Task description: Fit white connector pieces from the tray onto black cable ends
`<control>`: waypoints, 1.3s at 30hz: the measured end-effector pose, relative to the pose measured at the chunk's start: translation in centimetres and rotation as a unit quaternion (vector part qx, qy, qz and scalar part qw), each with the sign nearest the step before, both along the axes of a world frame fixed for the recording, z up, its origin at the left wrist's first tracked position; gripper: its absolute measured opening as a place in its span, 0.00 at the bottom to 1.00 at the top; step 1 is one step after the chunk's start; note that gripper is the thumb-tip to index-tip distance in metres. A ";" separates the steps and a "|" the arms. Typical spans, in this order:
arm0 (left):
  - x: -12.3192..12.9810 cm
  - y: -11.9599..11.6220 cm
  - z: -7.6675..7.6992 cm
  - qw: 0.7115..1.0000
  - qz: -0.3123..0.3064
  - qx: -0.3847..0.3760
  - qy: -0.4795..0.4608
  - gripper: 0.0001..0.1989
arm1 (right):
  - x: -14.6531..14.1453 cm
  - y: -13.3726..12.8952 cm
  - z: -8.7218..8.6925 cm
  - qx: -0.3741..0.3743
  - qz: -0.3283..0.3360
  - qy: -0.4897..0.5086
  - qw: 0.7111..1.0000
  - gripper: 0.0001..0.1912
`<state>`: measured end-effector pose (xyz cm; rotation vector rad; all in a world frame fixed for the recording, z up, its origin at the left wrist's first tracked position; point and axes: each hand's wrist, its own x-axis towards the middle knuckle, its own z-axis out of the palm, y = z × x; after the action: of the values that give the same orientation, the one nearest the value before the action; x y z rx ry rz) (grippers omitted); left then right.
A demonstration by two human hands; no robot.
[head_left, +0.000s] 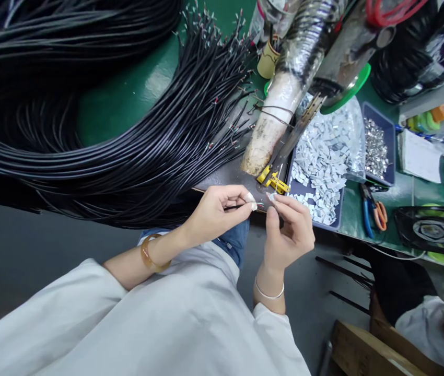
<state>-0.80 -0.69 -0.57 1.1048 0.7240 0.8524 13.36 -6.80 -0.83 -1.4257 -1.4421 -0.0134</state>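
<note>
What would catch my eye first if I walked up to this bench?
The great sheaf of black cables sweeping across the left of the green table, its stripped ends fanned towards the middle. Just below, the left hand pinches one thin cable end while the right hand brings a small grey piece to it. To the right stands a blue tray heaped with such pieces.

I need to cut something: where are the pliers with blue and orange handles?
In the head view, the blue-and-orange-handled pliers lie on the green table, right of the dark blue tray.
</note>
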 end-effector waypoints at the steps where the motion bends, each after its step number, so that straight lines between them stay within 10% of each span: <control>1: 0.0 0.0 0.0 1.000 -0.001 0.000 0.002 0.04 | 0.0 0.0 0.1 -0.002 0.003 -0.003 1.000 0.13; 13: -0.1 -0.2 0.2 1.000 -0.019 -0.016 -0.009 0.06 | 1.2 0.5 0.1 -0.160 0.137 0.217 0.953 0.03; 21: 0.2 0.8 0.7 0.998 0.026 -0.051 0.004 0.02 | -0.1 -0.5 -0.1 0.050 0.012 -0.032 0.998 0.13; 29: 0.4 1.1 0.9 0.998 0.044 -0.041 0.011 0.05 | 0.1 0.1 -1.2 0.001 0.033 0.073 0.997 0.05; 39: 0.8 1.3 0.7 0.996 0.074 -0.005 0.045 0.05 | 0.3 0.4 -1.8 0.042 0.032 -0.071 0.996 0.11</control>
<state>0.01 0.57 0.08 1.0961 0.8936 0.9274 13.68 -6.36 -2.60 -1.3314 -1.5833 -0.1362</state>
